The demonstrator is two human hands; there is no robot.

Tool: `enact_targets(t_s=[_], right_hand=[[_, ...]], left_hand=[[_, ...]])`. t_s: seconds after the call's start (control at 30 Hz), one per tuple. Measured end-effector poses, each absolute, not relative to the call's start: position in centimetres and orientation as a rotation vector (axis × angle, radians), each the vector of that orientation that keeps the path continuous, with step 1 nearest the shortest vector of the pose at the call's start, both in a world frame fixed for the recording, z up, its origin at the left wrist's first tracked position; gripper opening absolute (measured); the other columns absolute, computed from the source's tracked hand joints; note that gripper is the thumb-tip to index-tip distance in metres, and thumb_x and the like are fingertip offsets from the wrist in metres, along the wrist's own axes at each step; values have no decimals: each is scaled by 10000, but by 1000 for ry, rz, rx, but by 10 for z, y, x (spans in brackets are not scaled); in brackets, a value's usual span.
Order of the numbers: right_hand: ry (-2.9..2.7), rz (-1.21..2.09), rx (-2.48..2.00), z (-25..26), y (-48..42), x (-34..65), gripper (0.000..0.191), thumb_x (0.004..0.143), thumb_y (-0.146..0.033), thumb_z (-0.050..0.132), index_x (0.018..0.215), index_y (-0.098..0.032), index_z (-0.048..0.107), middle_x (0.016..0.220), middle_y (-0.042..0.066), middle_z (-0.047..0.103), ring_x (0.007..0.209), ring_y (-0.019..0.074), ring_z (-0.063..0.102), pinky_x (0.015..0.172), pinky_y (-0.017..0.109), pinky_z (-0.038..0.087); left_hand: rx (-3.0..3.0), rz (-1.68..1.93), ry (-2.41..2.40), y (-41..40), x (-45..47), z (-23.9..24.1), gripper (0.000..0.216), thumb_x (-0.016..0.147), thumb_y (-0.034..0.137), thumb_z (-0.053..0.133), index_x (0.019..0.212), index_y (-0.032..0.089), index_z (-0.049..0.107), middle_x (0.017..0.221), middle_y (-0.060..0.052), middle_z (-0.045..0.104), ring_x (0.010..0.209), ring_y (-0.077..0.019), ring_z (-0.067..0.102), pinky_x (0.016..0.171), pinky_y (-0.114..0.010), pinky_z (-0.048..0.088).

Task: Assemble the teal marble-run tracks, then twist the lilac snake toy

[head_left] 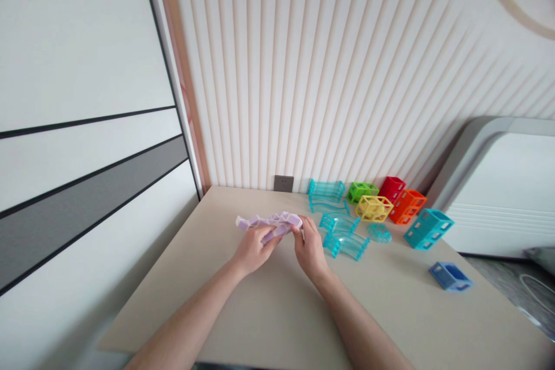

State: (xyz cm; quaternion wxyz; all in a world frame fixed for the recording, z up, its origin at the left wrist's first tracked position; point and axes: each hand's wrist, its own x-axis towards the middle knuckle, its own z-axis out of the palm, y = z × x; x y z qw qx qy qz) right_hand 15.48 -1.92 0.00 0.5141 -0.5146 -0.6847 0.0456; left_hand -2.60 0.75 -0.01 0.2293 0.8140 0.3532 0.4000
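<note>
The beige table (277,306) carries everything here, with its far edge against a ribbed wall (347,69) that has a grey socket (283,183) set low in it; to the right of the hands lies a spread of clear teal curved track pieces (342,234), and behind them stand openwork blocks in green (362,191), red (392,188), orange (406,206), yellow (373,208) and teal (428,228), with a blue block (451,276) lying apart, nearer the table's right edge; the lilac segmented twist toy (271,222) is held just above the table top, at its middle, between both hands; the left hand (252,250) is closed around its near portion from below, and the right hand (309,248) pinches its right end with the fingers drawn together; judging by this grip, the work goes best if one hand steadies the chain while the other turns a single segment at its joint, keeping the loose left end from swinging into the track pieces
</note>
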Motion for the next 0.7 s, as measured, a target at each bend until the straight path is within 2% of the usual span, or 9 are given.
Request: enact_targets(t_s=[0.2,0.43,0.6,0.7], right_hand=[[-1646,181,-1200,0,-18,156,271,1013,-358,401,1013,-205,623,981,91,667,951,223,614,848,347,486],[-1608,261,-1140,5,-21,154,289,1001,-379,412,1046,-201,635,978,92,675,918,220,632,832,335,506],[-1476,475,-1112,7,-24,146,293,968,-412,498,1129,-201,623,1067,90,684,940,205,651,842,329,529],[-1402,618,-1041,8,-26,141,384,931,-432,564,1234,-198,589,1153,111,675,991,219,663,838,346,553]], left_hand=[[2023,1007,965,4,-24,-1,263,937,383,538,925,183,709,721,-15,691,598,-156,615,582,-247,444],[1883,958,925,3,-22,1,300,925,440,548,901,180,696,707,-4,662,563,-154,628,555,-243,462],[1867,1057,940,2,-22,2,285,915,443,573,967,185,684,686,2,657,585,-153,627,572,-242,469],[1861,1113,948,1,-22,1,299,927,443,558,1001,179,676,681,-2,666,577,-141,612,573,-237,475]])
